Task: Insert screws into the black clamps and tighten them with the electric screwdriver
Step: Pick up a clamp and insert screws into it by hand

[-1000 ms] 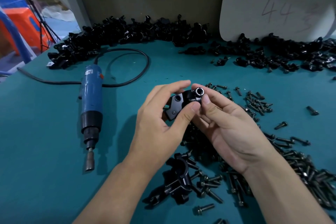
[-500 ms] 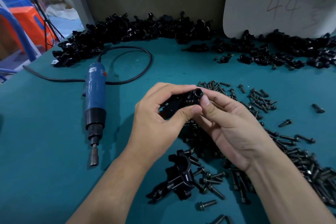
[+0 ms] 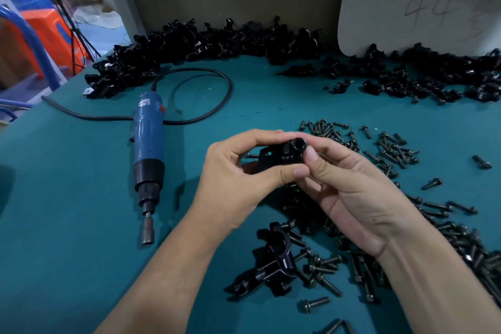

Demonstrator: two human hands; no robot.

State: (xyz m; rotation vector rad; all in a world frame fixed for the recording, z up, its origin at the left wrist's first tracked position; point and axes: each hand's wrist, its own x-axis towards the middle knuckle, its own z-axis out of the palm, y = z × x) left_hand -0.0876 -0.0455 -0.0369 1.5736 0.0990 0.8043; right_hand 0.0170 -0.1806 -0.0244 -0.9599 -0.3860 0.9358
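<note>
On the left of the teal worktop [image 3: 67,211] the electric screwdriver [image 3: 148,154] lies untouched, as it did a second ago, with its bit toward the near edge and its cord looping away behind it. Right of it, the left hand [image 3: 235,182] grips a black clamp [image 3: 271,158] between thumb and curled fingers, holding it above the middle of the worktop. Over the last second the clamp has been turned a little in the fingers. Its flat face with the small hole swung out of sight and now shows again, and the round, hollow-ended screw head [image 3: 298,144] at its right end points up toward the camera. The right hand [image 3: 352,198] pinches that head between forefinger and thumb, and the two hands touch each other. I judge that the screw has been started by hand but not yet driven, so the screwdriver must be picked up next. Loose screws [image 3: 393,149] lie scattered to the right.
</note>
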